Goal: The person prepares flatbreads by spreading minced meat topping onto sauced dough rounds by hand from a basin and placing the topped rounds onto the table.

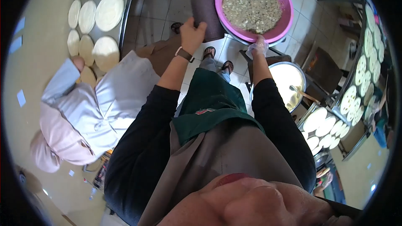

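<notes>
My left hand [192, 37], with a watch on its wrist, is held over the floor beside a dark brown cloth-covered shape [205, 4]. Its thumb and forefinger stand apart, and nothing shows between them. A clear plastic glove covers my right hand [258, 47], whose fingers close on the near rim of a pink basin [288, 21]. Inside the basin lies a crumbly, grey-beige filling [251, 4]. The tips of the right fingers are partly hidden at the rim.
At left, a person in pale clothes [109, 96] leans by a metal table [119, 29] bearing several flat dough rounds [109, 11]. A bowl of creamy mixture [287, 79] with a wooden-handled tool [309, 97] stands right. Dough rounds [322, 125] cover racks beyond.
</notes>
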`<state>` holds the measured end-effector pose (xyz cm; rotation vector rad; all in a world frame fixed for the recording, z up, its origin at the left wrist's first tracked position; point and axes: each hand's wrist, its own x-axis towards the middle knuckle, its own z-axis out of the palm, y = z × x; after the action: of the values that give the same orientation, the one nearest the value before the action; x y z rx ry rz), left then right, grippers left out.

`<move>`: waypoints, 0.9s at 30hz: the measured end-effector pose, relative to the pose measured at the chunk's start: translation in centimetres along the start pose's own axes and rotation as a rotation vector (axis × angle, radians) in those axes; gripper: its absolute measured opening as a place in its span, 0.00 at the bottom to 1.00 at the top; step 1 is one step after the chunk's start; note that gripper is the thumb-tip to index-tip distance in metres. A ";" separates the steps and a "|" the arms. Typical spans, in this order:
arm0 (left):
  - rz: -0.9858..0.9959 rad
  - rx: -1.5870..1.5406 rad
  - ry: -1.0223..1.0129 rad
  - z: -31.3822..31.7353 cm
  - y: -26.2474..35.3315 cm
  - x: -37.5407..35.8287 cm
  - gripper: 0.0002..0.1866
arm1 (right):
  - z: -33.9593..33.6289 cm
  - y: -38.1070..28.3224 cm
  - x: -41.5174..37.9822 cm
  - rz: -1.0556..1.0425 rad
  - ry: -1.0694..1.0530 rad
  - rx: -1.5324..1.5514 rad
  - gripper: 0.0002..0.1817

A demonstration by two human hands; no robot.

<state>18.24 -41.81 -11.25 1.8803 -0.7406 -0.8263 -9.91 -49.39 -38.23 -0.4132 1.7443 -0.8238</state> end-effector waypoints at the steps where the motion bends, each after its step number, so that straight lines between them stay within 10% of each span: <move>1: -0.003 -0.002 0.032 -0.2 -0.9 -0.6 0.13 | 0.0 1.4 1.3 -0.020 0.006 -0.016 0.10; 12: -0.064 -0.227 0.027 -0.5 -5.3 -11.2 0.13 | -2.3 -0.5 -6.6 0.203 0.016 0.122 0.08; 24: -0.290 -0.282 -0.195 -4.0 -3.3 -14.1 0.13 | -3.8 0.9 -11.6 -0.063 0.001 -0.306 0.15; 27: -0.209 -0.299 -0.178 -4.8 -3.5 -12.4 0.11 | -2.4 4.1 -10.3 0.074 -0.058 0.054 0.13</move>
<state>15.16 -28.46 -9.83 1.6457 -0.4980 -1.1811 -8.27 -39.16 -33.69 -0.3318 1.6699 -0.7968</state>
